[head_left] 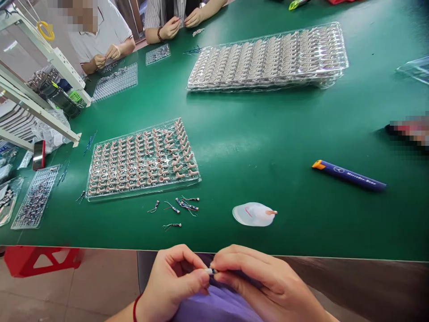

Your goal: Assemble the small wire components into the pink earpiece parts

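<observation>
My left hand and my right hand meet below the near edge of the green table, over my lap. Together their fingertips pinch one tiny white-and-blue part. Several small wired parts lie loose on the table just beyond my hands. Behind them stands a clear tray filled with rows of small pink pieces. A flat white lid with a pink-tipped piece on it rests to the right of the loose parts.
A blue and orange cutter lies at the right. A stack of clear trays sits at the back. Two other people work at the far left corner with small trays. A white rack and a phone stand at the left.
</observation>
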